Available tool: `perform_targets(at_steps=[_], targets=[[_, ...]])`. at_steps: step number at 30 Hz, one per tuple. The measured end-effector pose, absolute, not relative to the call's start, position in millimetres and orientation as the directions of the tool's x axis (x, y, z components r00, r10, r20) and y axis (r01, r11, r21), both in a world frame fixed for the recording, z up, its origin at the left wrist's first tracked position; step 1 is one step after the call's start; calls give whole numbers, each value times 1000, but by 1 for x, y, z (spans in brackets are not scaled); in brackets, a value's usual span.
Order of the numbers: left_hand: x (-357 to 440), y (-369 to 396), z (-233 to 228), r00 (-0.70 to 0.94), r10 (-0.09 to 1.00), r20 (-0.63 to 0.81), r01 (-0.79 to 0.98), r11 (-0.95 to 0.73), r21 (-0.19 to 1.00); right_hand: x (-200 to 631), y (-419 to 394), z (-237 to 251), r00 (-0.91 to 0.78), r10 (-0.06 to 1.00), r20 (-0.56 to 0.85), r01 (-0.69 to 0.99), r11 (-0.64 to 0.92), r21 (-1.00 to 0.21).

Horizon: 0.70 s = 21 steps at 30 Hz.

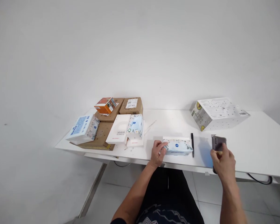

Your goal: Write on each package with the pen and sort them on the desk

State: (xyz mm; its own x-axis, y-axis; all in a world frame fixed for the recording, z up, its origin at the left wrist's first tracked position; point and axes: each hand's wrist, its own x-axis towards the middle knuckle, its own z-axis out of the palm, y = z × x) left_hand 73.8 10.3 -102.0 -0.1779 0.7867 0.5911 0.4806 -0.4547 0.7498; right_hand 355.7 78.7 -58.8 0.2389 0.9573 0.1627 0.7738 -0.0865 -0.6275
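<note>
A white and pale blue floral box [180, 147], which looks like a tissue pack, lies lengthwise near the front edge of the table. My left hand [158, 152] is curled around its left end, thumb and fingers against it. To the right, my right hand [224, 161] grips a dark grey smartphone [217, 141] from above. The phone's camera side faces up, and my fingers cover its lower part. Between the floral box and the phone lies a black pen [192, 145], close to the box's right end.
Brown cardboard boxes [105, 134] stand at the left, bearing an orange box [105, 106] and a white-blue pack [80, 129]. Beside them are a white power bank box [118, 130] and another floral box [134, 127]. A large white box [221, 112] stands back right. The wall [163, 56] borders the table [254, 146].
</note>
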Motion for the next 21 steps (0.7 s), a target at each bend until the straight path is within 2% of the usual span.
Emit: perform_targets(at_steps=[3, 6, 8, 9, 11, 14, 17, 21], targets=[[74, 10, -102, -186, 788, 587, 492, -442, 750, 361, 91, -80, 221, 970, 101, 881, -154, -447], [75, 10, -102, -191, 788, 586, 497, -437, 750, 358, 93, -85, 181, 981, 69, 921, -144, -362], [75, 10, -102, -191, 790, 583, 497, -434, 751, 354, 92, -76, 115, 992, 49, 928, -90, -361], [75, 11, -102, -192, 789, 584, 495, -436, 752, 351, 91, -70, 50, 998, 26, 912, -35, -408], [75, 11, -102, -192, 789, 584, 485, -441, 755, 343, 90, -55, -144, 988, -48, 796, 87, -599], [75, 11, -101, -192, 798, 571, 469, -437, 768, 323, 92, -39, -437, 884, -168, 514, 92, -853], [74, 10, -101, -224, 810, 541, 447, -408, 796, 300, 94, -38, -555, 812, -180, 356, 36, -934], [73, 10, -106, -336, 775, 535, 389, -404, 828, 283, 89, -41, -503, 858, -102, 290, 57, -955]])
